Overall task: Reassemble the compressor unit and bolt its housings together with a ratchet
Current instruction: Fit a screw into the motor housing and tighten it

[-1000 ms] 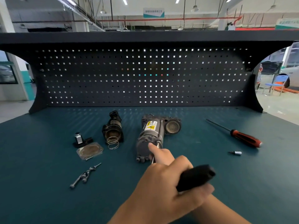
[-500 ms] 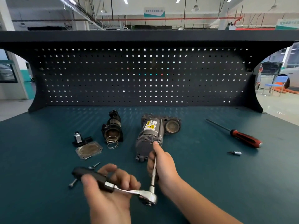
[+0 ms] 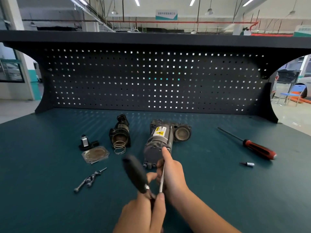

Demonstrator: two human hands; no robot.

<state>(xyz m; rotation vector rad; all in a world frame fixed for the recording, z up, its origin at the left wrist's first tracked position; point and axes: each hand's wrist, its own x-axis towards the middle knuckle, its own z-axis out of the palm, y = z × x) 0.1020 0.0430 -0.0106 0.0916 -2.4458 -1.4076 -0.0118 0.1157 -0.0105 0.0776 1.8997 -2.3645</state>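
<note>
The grey compressor motor unit (image 3: 159,142) with a yellow warning label lies on the bench, its round cylinder opening to the right. My right hand (image 3: 170,172) grips the ratchet's thin extension bar (image 3: 161,179), whose tip meets the motor's near end. My left hand (image 3: 143,212) holds the ratchet at its head, the black handle (image 3: 134,172) pointing up and blurred. A black housing (image 3: 120,132) with a spring (image 3: 119,147) at its mouth lies left of the motor. A square cover plate (image 3: 95,155) and loose bolts (image 3: 90,179) lie further left.
A red-handled screwdriver (image 3: 257,148) and a small socket bit (image 3: 248,164) lie on the right of the green bench top (image 3: 218,190). A small black and silver valve part (image 3: 85,143) sits behind the plate. A black pegboard (image 3: 151,81) closes the back.
The ratchet handle has swung from pointing left and low to pointing up and away. My left hand slid to the ratchet head. My right hand stays on the extension bar.
</note>
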